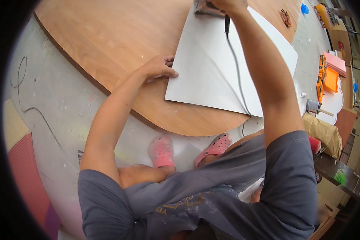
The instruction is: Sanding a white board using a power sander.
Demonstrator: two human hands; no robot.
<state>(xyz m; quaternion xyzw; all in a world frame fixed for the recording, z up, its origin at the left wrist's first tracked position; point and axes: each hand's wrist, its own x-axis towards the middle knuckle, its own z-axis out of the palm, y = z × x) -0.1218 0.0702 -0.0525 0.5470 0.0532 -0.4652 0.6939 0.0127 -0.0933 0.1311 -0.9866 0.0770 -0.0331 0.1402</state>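
A large white board with a curved right edge lies on a round wood-grain panel. At the board's left edge is my left hand, its thumb on the rim and its fingers bent beside it, steadying the sheet. Stretched far forward, my right hand is closed around a corded power tool that sits on the board's far part. The top of the picture cuts off most of that tool, so its exact kind is hidden. Its black cord trails across the board toward me and over the near edge.
My pink clogs stand on the grey floor near the panel's curved edge. To the right are a tin can with a stick, a brown paper bundle and an orange case. A thin cable lies at left.
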